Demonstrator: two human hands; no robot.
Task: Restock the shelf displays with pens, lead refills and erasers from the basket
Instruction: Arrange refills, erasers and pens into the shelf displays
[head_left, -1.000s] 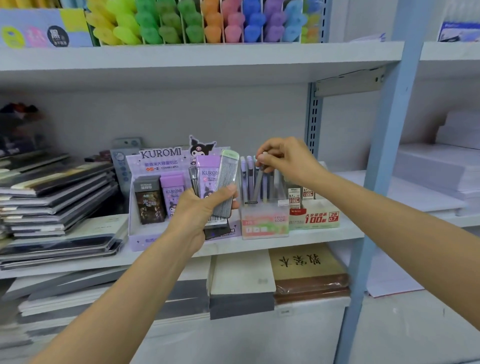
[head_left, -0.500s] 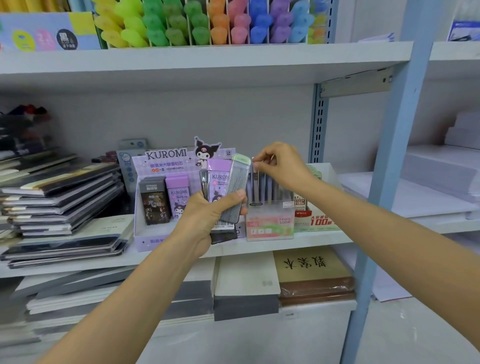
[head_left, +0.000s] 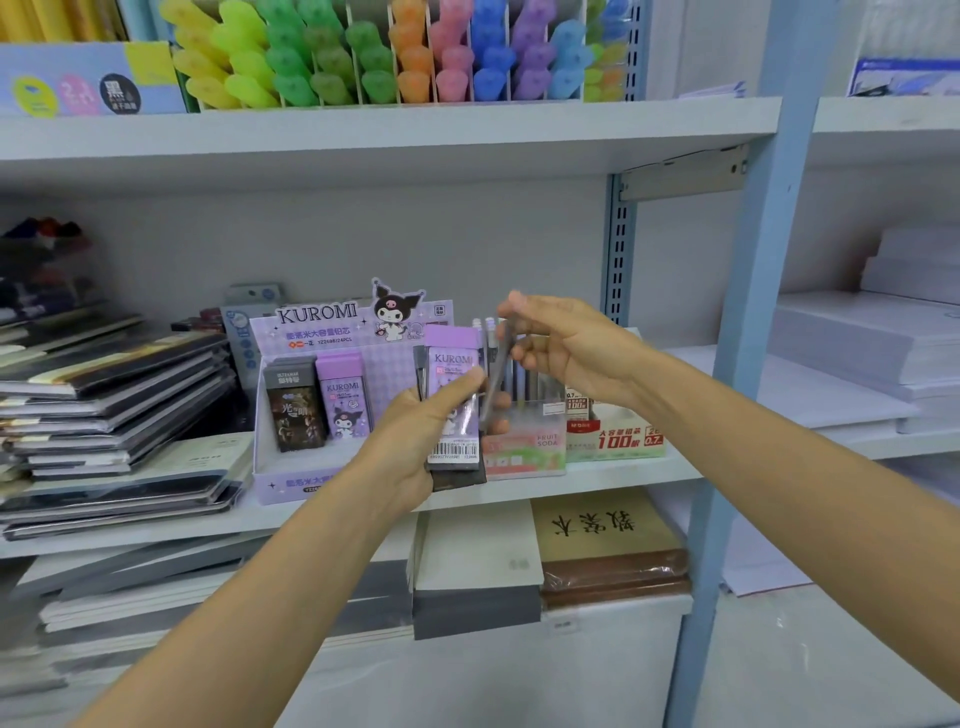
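The right fingers pinch a blurred grey refill case above the pen box. The left hand is closed around a purple Kuromi case and darker packs, before the Kuromi display on the shelf.

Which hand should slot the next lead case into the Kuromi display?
Probably the right hand: its fingers look free, right beside the stack. The left hand is clamped on the lead cases, just in front of the Kuromi display.
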